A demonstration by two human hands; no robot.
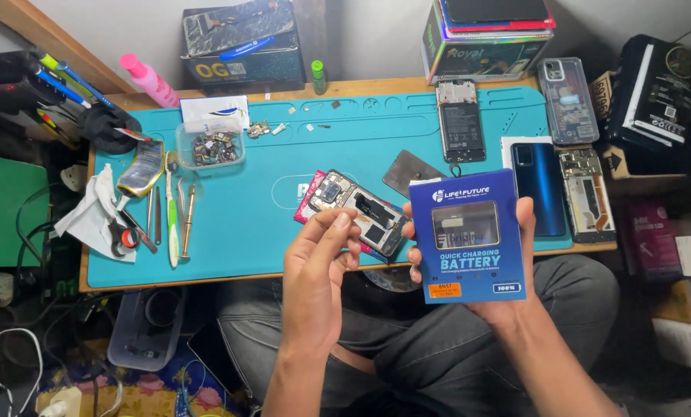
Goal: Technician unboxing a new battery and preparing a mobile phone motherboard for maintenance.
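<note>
2 hands are seen above a wooden counter (206,281) that is covered almost wholly by a teal work mat (284,162). Boxes are stacked along the back wall: a dark rectangular box with yellow lettering (241,46) left of centre, and a multicoloured box (484,50) right of centre with flat items piled on it. A black carton with a white panel (658,89) is stood at the far right.

On the mat's right part, a blue phone back (538,185) is laid on a white sheet, with an opened phone frame (586,193) just beside it and a clear case (566,99) behind. Another opened phone (460,120) lies upright near the back edge. A phone with its back removed (357,212) is placed at an angle near the mat's front, on a pink packet.

A blue rectangular battery package (467,235) with a clear window, white lettering and a small orange label low on its face is held upright over the lap, in front of the counter's edge. It is gripped by the right hand (508,270), fingers closed around its sides. The left hand (318,266) is raised just beside it, holding nothing, thumb and fingertips drawn loosely together.

At the left, a clear tub of small parts (210,147), a pink bottle (150,81), tweezers and scissors are set.
</note>
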